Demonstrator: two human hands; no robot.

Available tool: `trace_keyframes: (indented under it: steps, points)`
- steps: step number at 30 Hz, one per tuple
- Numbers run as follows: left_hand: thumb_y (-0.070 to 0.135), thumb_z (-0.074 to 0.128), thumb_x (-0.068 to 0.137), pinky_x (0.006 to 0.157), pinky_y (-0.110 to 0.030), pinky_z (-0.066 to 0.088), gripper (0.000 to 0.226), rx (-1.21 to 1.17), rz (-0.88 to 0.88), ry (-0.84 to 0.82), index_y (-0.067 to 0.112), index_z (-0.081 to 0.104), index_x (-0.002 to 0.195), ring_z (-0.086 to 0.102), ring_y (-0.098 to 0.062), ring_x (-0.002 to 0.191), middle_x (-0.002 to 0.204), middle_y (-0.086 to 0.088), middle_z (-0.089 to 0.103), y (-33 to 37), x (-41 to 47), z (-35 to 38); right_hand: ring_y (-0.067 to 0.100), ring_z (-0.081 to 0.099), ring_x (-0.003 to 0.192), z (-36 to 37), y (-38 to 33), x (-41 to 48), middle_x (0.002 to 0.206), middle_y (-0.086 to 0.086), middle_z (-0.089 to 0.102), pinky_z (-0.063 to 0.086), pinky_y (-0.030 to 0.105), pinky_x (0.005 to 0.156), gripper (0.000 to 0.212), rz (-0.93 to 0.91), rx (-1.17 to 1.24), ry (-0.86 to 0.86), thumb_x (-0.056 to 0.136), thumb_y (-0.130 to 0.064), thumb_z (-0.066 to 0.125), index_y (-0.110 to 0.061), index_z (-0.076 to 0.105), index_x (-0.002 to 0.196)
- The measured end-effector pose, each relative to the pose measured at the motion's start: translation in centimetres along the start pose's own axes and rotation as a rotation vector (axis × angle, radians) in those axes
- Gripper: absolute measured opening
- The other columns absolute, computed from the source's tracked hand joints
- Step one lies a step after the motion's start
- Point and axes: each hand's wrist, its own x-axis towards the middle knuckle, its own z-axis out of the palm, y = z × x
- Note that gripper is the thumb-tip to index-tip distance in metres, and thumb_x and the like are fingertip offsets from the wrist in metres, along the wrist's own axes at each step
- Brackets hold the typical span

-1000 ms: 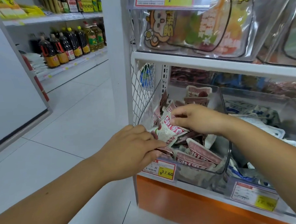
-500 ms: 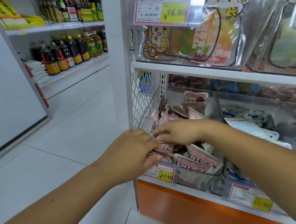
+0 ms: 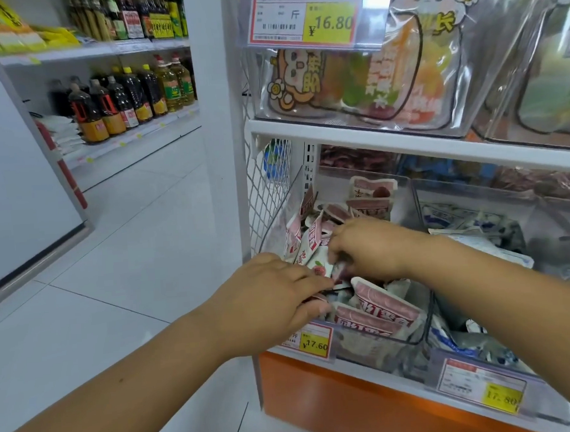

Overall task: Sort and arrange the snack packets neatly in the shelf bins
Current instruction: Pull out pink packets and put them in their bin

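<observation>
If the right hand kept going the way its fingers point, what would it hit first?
The right hand points leftward, so likely the upright packets leaning by the left bin wall; depth is unclear.

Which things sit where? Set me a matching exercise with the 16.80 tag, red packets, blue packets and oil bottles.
Things:
1. 16.80 tag
2. red packets
3. blue packets
4. oil bottles

Places:
A. far shelf, across the aisle
B. right bin, lower level
C. front of the top bin
D. left bin, lower level

Pairs: 1-C, 2-D, 3-B, 4-A
</observation>
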Motion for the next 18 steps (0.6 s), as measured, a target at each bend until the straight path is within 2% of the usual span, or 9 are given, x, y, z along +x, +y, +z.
trace_keyframes:
  steps: [2, 5, 7, 9, 11, 13, 15, 18]
  points:
    - [0.059, 0.015, 0.097, 0.092, -0.022, 0.027, 0.056, -0.013, 0.004, 0.003, 0.038, 0.046, 0.139, 0.056, -0.007, 0.113, 0.13, 0.016, 0.059, -0.1, -0.2, 0.1, 0.015, 0.061, 0.091, -0.1, 0.7, -0.6, 0.095, -0.004, 0.066, 0.049, 0.037, 0.084, 0.01, 0.044, 0.213, 0.099, 0.089, -0.03, 0.064, -0.021, 0.07, 0.092]
    - [0.066, 0.025, 0.093, 0.093, -0.017, 0.019, 0.057, -0.098, -0.037, 0.038, 0.039, 0.041, 0.141, 0.048, -0.003, 0.119, 0.134, 0.019, 0.054, 0.2, -0.3, -0.2, 0.006, 0.063, 0.081, -0.9, 1.0, -3.1, 0.088, -0.012, 0.069, 0.051, 0.031, 0.077, 0.012, 0.11, 0.613, 0.32, 0.089, -0.036, 0.063, -0.03, 0.073, 0.091]
    - [0.067, 0.041, 0.09, 0.095, -0.015, 0.024, 0.056, -0.223, -0.104, 0.071, 0.04, 0.039, 0.138, 0.043, 0.001, 0.117, 0.134, 0.021, 0.049, 0.6, 0.0, -0.5, 0.012, 0.065, 0.077, -1.2, 0.7, -4.8, 0.084, -0.008, 0.071, 0.051, 0.033, 0.073, 0.012, 0.155, 0.796, 0.479, 0.091, -0.036, 0.062, -0.033, 0.073, 0.094]
    - [0.067, 0.05, 0.085, 0.091, -0.015, 0.034, 0.056, -0.385, -0.182, 0.15, 0.039, 0.041, 0.133, 0.042, 0.005, 0.113, 0.129, 0.021, 0.045, 1.1, 0.5, -0.8, 0.013, 0.067, 0.078, -1.4, 0.5, -6.0, 0.085, -0.003, 0.073, 0.051, 0.03, 0.073, 0.014, 0.176, 0.929, 0.583, 0.091, -0.034, 0.061, -0.03, 0.074, 0.095]
    - [0.063, 0.056, 0.081, 0.085, -0.012, 0.039, 0.054, -0.534, -0.271, 0.274, 0.037, 0.044, 0.126, 0.045, 0.007, 0.108, 0.121, 0.02, 0.043, 1.2, 1.0, -1.0, 0.009, 0.068, 0.081, -1.7, 0.5, -6.5, 0.089, -0.006, 0.075, 0.052, 0.027, 0.076, 0.013, 0.195, 1.081, 0.638, 0.09, -0.033, 0.062, -0.032, 0.074, 0.093]
    - [0.057, 0.062, 0.081, 0.085, -0.011, 0.041, 0.053, -0.652, -0.338, 0.341, 0.037, 0.043, 0.127, 0.048, 0.008, 0.109, 0.121, 0.021, 0.045, 1.3, 1.6, -1.2, 0.014, 0.069, 0.08, -2.2, 0.4, -6.9, 0.088, -0.004, 0.075, 0.057, 0.032, 0.072, 0.012, 0.22, 1.18, 0.639, 0.089, -0.033, 0.062, -0.033, 0.074, 0.089]
    - [0.047, 0.066, 0.084, 0.086, -0.016, 0.047, 0.05, -0.827, -0.361, 0.306, 0.043, 0.044, 0.129, 0.053, 0.011, 0.107, 0.122, 0.024, 0.053, 1.6, 1.9, -1.5, 0.025, 0.068, 0.075, -2.2, 0.2, -7.2, 0.086, 0.001, 0.075, 0.058, 0.04, 0.065, 0.014, 0.221, 1.209, 0.637, 0.086, -0.037, 0.062, -0.032, 0.075, 0.087]
    - [0.03, 0.067, 0.089, 0.085, -0.022, 0.052, 0.031, -0.954, -0.318, 0.248, 0.045, 0.057, 0.114, 0.061, 0.007, 0.1, 0.109, 0.023, 0.067, 2.3, 2.3, -1.7, 0.033, 0.07, 0.083, -2.3, 0.0, -7.7, 0.09, 0.002, 0.075, 0.059, 0.049, 0.074, 0.021, 0.202, 1.241, 0.658, 0.08, -0.045, 0.064, -0.032, 0.076, 0.091]
